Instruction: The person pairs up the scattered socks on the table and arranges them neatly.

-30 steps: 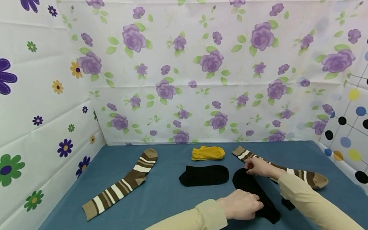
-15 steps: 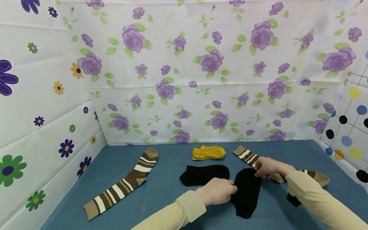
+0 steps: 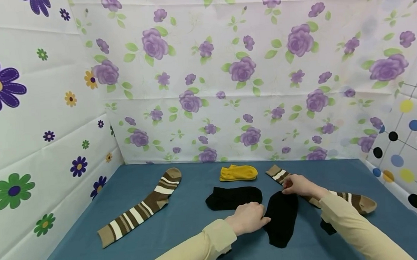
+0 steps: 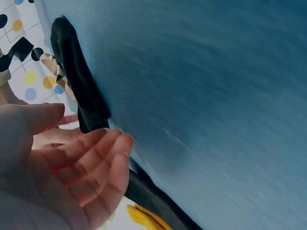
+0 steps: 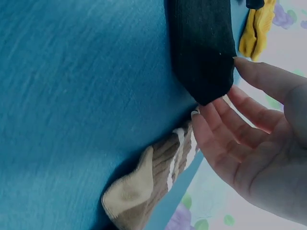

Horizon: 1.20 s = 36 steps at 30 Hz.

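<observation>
A black sock (image 3: 282,220) lies flat on the blue cloth, right of centre, running toward the front edge. My right hand (image 3: 300,186) is at its far end; in the right wrist view the sock's end (image 5: 206,72) sits between the thumb and the fingers of that hand (image 5: 259,129). My left hand (image 3: 249,219) is beside the sock's left edge. The left wrist view shows that hand (image 4: 86,167) with relaxed fingers and nothing held in them. Further left lies a second black sock (image 3: 234,198), sideways.
Behind the black socks are yellow socks (image 3: 238,172). One striped brown sock (image 3: 138,210) lies at left; another (image 3: 365,204) is at right, partly under my right arm. Patterned cloth walls (image 3: 206,87) enclose the blue surface (image 3: 175,240) at the back and sides.
The black sock has turned from a slant to nearly straight toward the front. My left hand has moved left and away from me; my right hand has shifted slightly right with the sock's far end.
</observation>
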Available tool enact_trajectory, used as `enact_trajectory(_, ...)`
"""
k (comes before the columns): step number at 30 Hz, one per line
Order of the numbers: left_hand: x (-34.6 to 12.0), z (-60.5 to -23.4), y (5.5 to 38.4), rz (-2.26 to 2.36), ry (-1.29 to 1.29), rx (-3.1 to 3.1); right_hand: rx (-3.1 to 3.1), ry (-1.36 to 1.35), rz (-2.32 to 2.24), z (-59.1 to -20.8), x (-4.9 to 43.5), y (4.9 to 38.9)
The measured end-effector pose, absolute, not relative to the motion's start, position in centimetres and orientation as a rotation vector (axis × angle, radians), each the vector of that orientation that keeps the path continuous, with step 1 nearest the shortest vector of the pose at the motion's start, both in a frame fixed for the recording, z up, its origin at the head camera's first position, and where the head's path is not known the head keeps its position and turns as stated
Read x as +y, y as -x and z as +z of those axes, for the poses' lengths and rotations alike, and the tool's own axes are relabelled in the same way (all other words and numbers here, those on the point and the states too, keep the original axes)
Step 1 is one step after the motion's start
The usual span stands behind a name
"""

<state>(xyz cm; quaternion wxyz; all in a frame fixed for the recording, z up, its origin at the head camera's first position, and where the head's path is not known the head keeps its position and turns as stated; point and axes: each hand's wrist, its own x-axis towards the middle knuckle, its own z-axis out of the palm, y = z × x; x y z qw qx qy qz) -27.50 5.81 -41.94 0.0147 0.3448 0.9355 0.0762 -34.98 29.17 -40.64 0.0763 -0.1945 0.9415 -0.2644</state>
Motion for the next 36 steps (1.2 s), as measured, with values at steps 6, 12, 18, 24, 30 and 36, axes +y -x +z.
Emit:
enact_trajectory(6, 7.3, -41.8, 26.5, 0.105, -0.914, 2.939, 2.832, 0.558, -0.78, -41.2, 29.0, 35.1)
enact_trajectory(12, 8.8, -42.1, 26.2, -0.029, -0.804, 2.956, 2.824, 0.554, -0.777, -41.3, 29.0, 35.1)
enact_trajectory(18, 9.6, -42.3, 26.3, 0.043, -0.725, 2.894, 2.819, 0.554, -0.781, -41.5, 29.0, 34.9)
enact_trajectory(24, 10.0, -42.2, 26.4, 0.133, -0.734, 2.85, 2.793, 0.591, -0.805, -41.1, 29.4, 34.5)
enact_trajectory(30, 10.0, -41.8, 26.3, 0.254, -0.751, 2.811, 2.691, 0.655, -0.854, -40.8, 30.0, 34.5)
enact_trajectory(36, 9.8, -41.2, 26.2, 0.361, -0.757, 2.803, 2.638, 0.672, -0.922, -40.9, 30.7, 34.4)
